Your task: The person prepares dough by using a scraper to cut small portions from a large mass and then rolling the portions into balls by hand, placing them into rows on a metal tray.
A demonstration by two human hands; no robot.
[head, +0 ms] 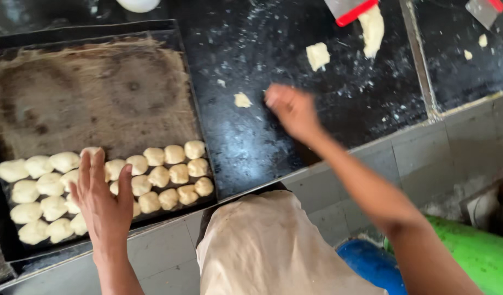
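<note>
Left hand (101,205) lies open, fingers spread, over pale raw dough balls (158,176) on the dark metal baking tray (98,93); right of the tray, the blurred right hand (292,109) reaches beside a small dough piece (242,100), grip unclear

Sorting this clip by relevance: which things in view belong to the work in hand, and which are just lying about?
In hand:
left hand over the dough balls
baking tray
right hand beside a small dough piece

Lying about:
red-edged scraper
larger dough lump
blue container
green object
</note>
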